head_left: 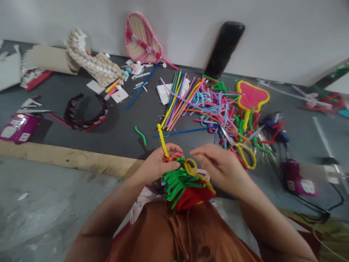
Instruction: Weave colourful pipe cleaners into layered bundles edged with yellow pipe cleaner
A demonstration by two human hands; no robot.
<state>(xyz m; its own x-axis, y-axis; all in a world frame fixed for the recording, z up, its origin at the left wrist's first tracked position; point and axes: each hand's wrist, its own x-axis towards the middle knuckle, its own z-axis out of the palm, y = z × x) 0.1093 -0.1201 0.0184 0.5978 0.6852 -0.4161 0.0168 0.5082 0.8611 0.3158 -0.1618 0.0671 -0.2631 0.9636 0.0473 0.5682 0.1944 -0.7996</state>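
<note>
My left hand [156,165] is closed around a craft piece made of pipe cleaners, close to my body. It has green pipe-cleaner strands [178,182], a red panel [192,196] with a yellow edge and a small yellow loop [191,166]. A twisted yellow stem [163,140] sticks up past my left fingers. Just right of the piece, my right hand [218,163] is held with thumb and fingers pinched together. Whatever lies between those fingertips is too small to make out. A thin dark thread or wire [181,138] curves on the table near them.
Pipe cleaners [207,100] lie heaped beyond my hands, with yellow-handled scissors [249,154] at right. A pink-and-yellow shape [252,95], a phone [225,49] and a pink fan [143,38] are behind. A dark headband [72,114] and purple boxes [20,127] sit left and right.
</note>
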